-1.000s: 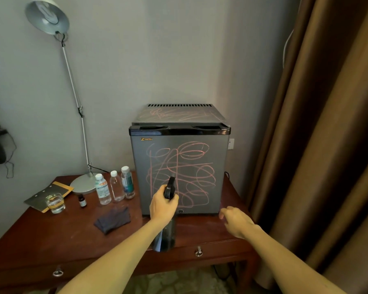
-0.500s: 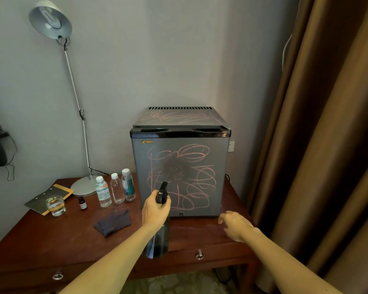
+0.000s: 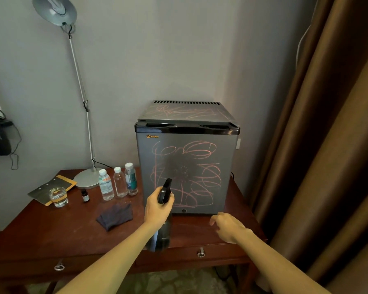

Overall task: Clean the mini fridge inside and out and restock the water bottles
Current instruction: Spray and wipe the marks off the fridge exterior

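Standing shut, the mini fridge, pink-scribbled, wet-spotted; left hand gripping spray bottle, right hand loosely open, empty.

The grey door of the mini fridge is covered with pink scribbles, and its top trim is black. A dark red-brown table is seen under it. The 3 clear bottles have white caps. A dark grey cloth lies near them. The curtain on the right is brown.

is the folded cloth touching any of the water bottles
Apart. In the head view, bare wood of the desk shows between the dark cloth and the three water bottles standing behind it.
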The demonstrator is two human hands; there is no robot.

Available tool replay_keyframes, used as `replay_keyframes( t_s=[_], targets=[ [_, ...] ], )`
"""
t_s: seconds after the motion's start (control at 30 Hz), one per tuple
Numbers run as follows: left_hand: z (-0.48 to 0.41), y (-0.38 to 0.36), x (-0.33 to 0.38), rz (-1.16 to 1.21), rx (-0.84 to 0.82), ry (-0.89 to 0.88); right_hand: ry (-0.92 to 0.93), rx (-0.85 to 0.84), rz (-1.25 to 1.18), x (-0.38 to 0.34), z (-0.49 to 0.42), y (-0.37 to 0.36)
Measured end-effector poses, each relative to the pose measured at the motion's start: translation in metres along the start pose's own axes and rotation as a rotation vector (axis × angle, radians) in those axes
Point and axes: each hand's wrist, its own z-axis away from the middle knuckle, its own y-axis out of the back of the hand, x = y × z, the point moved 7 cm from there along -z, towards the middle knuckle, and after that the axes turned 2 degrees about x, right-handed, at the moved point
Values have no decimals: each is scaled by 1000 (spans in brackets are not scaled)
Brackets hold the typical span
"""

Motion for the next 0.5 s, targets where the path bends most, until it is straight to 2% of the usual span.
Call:
replay_keyframes(
  t_s=[0.3, 0.5],
  targets=[
    [-20, 30, -25, -79, 93, 107, 34, -13, -7, -17, -23, -4],
    [-23, 38, -36, -86, 82, 100, 33, -29, -24, -21, -29, -10]
  ],
)
